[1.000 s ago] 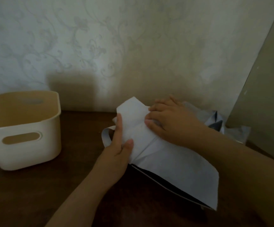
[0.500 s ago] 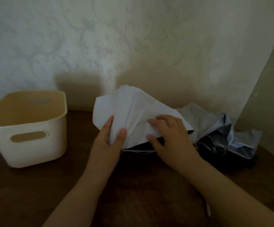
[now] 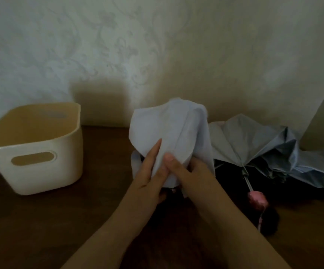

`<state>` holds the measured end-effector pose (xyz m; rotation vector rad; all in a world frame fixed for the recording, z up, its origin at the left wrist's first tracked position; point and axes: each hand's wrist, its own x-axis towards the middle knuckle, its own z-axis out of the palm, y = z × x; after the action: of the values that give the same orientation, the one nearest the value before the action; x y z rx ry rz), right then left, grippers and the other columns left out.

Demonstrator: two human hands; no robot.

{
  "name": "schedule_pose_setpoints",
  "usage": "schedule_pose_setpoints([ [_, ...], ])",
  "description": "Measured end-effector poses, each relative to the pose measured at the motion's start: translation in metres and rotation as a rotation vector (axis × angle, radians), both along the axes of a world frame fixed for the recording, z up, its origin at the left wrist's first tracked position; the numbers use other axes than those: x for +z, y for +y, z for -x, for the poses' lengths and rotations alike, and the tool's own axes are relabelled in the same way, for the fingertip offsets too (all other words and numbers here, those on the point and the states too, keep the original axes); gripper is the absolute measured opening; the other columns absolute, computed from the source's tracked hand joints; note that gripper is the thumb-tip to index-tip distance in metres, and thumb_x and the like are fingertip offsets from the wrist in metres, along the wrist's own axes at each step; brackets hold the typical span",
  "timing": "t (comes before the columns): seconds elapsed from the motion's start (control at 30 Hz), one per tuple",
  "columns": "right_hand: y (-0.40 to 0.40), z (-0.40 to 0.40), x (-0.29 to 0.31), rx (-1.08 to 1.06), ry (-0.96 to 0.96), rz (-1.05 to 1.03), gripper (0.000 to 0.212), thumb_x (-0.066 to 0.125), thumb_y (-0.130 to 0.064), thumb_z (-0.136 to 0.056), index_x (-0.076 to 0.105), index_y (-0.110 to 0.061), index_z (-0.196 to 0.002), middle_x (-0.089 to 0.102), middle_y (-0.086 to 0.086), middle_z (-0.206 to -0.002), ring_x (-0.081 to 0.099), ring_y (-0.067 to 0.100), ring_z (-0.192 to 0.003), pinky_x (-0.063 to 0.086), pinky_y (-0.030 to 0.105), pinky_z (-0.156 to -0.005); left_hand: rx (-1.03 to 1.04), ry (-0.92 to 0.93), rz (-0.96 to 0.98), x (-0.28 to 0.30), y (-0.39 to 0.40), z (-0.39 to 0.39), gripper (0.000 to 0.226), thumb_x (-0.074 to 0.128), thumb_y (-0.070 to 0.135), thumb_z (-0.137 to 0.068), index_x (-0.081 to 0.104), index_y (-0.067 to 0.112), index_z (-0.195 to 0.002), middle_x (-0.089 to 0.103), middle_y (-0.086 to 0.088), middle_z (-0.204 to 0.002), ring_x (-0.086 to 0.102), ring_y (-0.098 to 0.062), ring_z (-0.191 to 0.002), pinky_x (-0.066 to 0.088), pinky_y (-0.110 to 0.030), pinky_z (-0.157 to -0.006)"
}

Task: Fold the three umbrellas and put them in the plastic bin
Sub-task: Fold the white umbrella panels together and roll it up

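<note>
A pale blue-white umbrella (image 3: 168,136) is held upright over the middle of the dark wooden worktop (image 3: 40,226), its fabric gathered into long vertical folds and bunched at the lower end. The left hand (image 3: 149,175) is wrapped about the lower left side of the cloth, the index finger laid straight up along a fold and the other fingers (image 3: 153,152) closed against the fabric. The right hand (image 3: 190,173) is clasped round the lower right side, its thumb pressed onto the front of the cloth just beside the left hand's fingers; the two hands are touching. The shaft and handle of this umbrella are hidden behind the hands.

To the right, near the wall, a second umbrella (image 3: 254,144) is lying half collapsed on the worktop, its grey-blue canopy crumpled and dark beneath, with a thin metal shaft running down to a pink handle (image 3: 257,199). Whether the crumpled cloth further right belongs to it or to another umbrella cannot be told.

At the left, well apart from the hands, a cream plastic bin (image 3: 46,162) with a slot handle is standing upright on the worktop. Nothing can be seen in the visible part of its inside. A pale patterned wall (image 3: 157,45) is seen behind everything.
</note>
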<state>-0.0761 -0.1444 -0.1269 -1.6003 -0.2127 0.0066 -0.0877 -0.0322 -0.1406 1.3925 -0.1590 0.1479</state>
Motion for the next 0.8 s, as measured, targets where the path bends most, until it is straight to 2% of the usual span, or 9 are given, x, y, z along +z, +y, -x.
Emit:
schedule_pose_setpoints([
  [0.1,-0.013,0.001,-0.001,0.025,0.022,-0.176,0.043,0.072,-0.047,-0.055,0.065,-0.032,-0.095,0.074,-0.009,-0.095,0.071,0.009,-0.086,0.058,0.029,-0.065,-0.15,0.102,0.067,-0.006,-0.005,0.002,0.03,0.064,0.053,-0.075,0.057,0.057,-0.104,0.056,-0.004,-0.125,0.065,-0.017,-0.085,0.045,-0.018,-0.044],
  [0.2,-0.014,0.001,-0.005,0.013,0.055,-0.246,0.046,0.075,-0.039,-0.059,0.064,-0.027,-0.103,0.074,-0.006,-0.094,0.072,0.016,-0.083,0.057,0.035,-0.055,-0.25,0.119,0.115,-0.007,-0.003,0.0,0.043,0.064,0.035,-0.075,0.057,0.039,-0.118,0.069,-0.007,-0.094,0.062,-0.019,-0.057,0.041,-0.023,-0.038],
  [0.27,-0.01,0.001,-0.008,-0.041,0.036,-0.27,0.045,0.076,-0.029,-0.07,0.064,-0.02,-0.112,0.074,0.0,-0.099,0.071,0.02,-0.084,0.056,0.031,-0.052,-0.181,0.099,0.106,-0.008,-0.002,-0.008,0.052,0.068,0.026,-0.073,0.052,0.039,-0.121,0.068,-0.004,-0.111,0.067,-0.022,-0.071,0.048,-0.025,-0.042],
  [0.33,-0.008,-0.002,-0.012,-0.12,-0.002,-0.322,0.035,0.075,-0.017,-0.076,0.065,-0.021,-0.109,0.073,-0.003,-0.099,0.07,0.013,-0.086,0.056,0.023,-0.061,-0.03,0.071,-0.009,-0.008,-0.002,-0.012,0.061,0.064,0.019,-0.084,0.036,0.051,-0.128,0.052,0.01,-0.128,0.062,-0.012,-0.092,0.052,-0.023,-0.058],
  [0.4,-0.009,-0.005,-0.014,-0.218,-0.06,-0.311,0.03,0.077,-0.014,-0.075,0.061,-0.031,-0.095,0.068,-0.016,-0.092,0.066,-0.001,-0.08,0.051,0.011,-0.065,0.193,-0.004,-0.364,-0.008,-0.001,-0.006,0.057,0.049,0.024,-0.096,0.02,0.053,-0.136,0.051,0.024,-0.1,0.056,0.001,-0.078,0.045,-0.017,-0.062],
  [0.5,-0.009,-0.005,-0.015,-0.316,-0.086,-0.259,0.033,0.078,-0.021,-0.074,0.056,-0.034,-0.096,0.06,-0.024,-0.086,0.058,-0.007,-0.079,0.048,0.007,-0.064,0.43,-0.263,-0.702,-0.008,-0.002,0.011,0.04,0.038,0.038,-0.097,0.035,0.031,-0.136,0.048,0.025,-0.085,0.054,0.005,-0.077,0.041,-0.012,-0.061],
  [0.57,-0.008,-0.003,-0.016,-0.325,-0.079,-0.241,0.03,0.078,-0.024,-0.074,0.058,-0.029,-0.097,0.062,-0.019,-0.087,0.062,-0.005,-0.08,0.047,0.006,-0.06,0.378,-0.31,-0.77,-0.007,-0.015,0.014,0.045,0.025,0.051,-0.096,0.046,0.027,-0.127,0.046,0.023,-0.087,0.049,0.014,-0.081,0.039,-0.004,-0.066],
  [0.63,-0.005,0.0,-0.017,-0.314,-0.082,-0.179,0.023,0.077,-0.027,-0.075,0.057,-0.03,-0.084,0.062,-0.019,-0.082,0.061,-0.014,-0.068,0.043,0.001,-0.053,0.303,-0.282,-0.824,-0.009,-0.026,0.016,0.065,0.013,0.06,-0.084,0.045,0.029,-0.131,0.046,0.019,-0.091,0.046,0.014,-0.081,0.032,0.004,-0.069],
  [0.8,0.0,0.004,-0.013,-0.229,-0.144,-0.188,0.032,0.074,-0.048,-0.066,0.06,-0.038,-0.093,0.068,-0.02,-0.088,0.065,-0.006,-0.083,0.054,0.015,-0.071,0.09,-0.117,-0.585,-0.008,-0.015,0.011,0.071,0.025,0.066,-0.075,0.03,0.043,-0.142,0.052,0.028,-0.104,0.045,0.029,-0.079,0.033,0.009,-0.068],
])
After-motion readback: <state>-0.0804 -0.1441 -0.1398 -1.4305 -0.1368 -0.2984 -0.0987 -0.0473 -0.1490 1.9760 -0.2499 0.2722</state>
